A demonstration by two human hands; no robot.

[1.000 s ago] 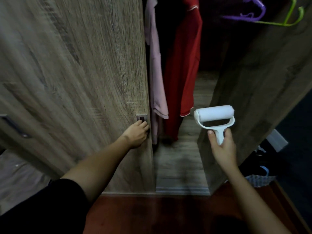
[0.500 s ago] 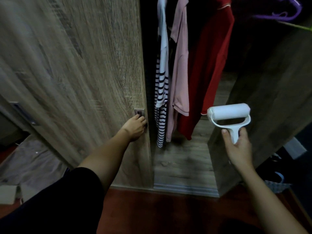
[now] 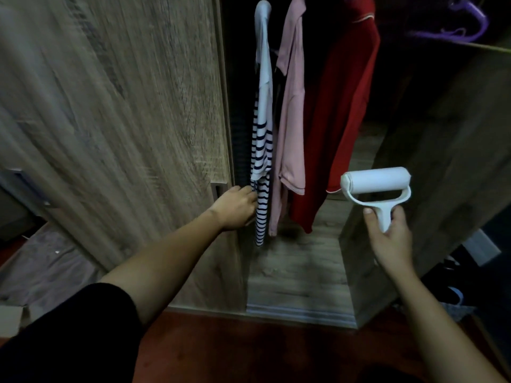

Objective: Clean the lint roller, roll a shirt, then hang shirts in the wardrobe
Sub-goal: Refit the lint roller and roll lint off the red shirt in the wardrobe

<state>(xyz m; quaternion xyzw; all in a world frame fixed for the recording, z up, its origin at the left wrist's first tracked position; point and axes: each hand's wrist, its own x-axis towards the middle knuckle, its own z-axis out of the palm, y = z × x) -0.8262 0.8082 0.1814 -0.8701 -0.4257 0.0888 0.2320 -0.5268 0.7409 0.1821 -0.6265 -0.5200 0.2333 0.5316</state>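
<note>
My R hand (image 3: 390, 244) grips the lint roller (image 3: 376, 181) by its handle, centre-right of frame, roll up & clear of the clothes. My L hand (image 3: 236, 207) is at the striped shirt (image 3: 261, 150) mid-frame, just right of the wardrobe door (image 3: 124, 120); can't tell if my fingers have pinched it. I'd pinch the hem firmly & pull it taut, away from the pink shirt (image 3: 290, 120), so the roller runs flat.

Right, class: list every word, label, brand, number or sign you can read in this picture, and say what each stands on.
None can be read.
The lint roller is plain white, the wardrobe door shows only wood grain, and the striped shirt, pink shirt and red shirt show no print or tag.
</note>
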